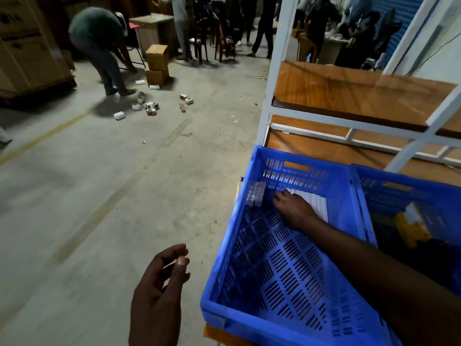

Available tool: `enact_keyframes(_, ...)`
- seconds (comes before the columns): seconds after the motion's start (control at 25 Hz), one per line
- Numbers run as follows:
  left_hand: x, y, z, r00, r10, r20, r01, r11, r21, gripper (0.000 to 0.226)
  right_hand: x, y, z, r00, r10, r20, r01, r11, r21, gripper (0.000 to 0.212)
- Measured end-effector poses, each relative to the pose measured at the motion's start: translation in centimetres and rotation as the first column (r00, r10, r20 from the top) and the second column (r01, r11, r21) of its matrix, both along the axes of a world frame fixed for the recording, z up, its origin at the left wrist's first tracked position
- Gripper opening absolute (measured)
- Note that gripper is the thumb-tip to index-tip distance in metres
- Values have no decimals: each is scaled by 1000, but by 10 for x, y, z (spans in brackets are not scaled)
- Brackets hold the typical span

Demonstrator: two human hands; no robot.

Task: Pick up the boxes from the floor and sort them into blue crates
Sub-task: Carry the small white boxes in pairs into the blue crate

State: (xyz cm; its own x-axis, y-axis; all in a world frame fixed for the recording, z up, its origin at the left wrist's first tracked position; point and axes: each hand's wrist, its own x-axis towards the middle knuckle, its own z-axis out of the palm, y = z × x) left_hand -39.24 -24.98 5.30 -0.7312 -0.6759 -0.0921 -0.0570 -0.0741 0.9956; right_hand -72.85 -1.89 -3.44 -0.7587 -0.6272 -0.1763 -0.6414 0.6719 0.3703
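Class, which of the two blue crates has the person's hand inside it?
The left crate: the right hand rests on white boxes at its far wall. The right crate has none.

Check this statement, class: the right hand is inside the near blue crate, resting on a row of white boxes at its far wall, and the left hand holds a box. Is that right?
One part is wrong. The head view shows the left hand open and empty, over the floor. The rest stands: the right hand is inside the near crate, on the white boxes at its far wall.
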Motion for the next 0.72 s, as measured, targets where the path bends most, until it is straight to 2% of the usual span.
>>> enact_keyframes(0.08, -3, 2, 1, 1000, -13, -3, 13, 1000, 5, 21, 10, -4, -1, 995, -94, 16, 95, 995, -24, 33)
enact_keyframes(0.24, -7, 0, 2, 1000, -17, -7, 17, 1000, 5, 21, 13, -7, -10, 988, -155, -2, 154, 985, 72, 27)
enact_keyframes(0.44, -5, -12, 2, 1000, -10, -2, 10, 1000, -5, 22, 13, -10, -20, 987, -147, -70, 157, 975, 157, 22)
enact_keyframes(0.72, -7, -20, 4, 1000, -25, 5, 25, 1000, -3, 22, 9, -14, -12, 989, -120, -83, 128, 986, 109, 54)
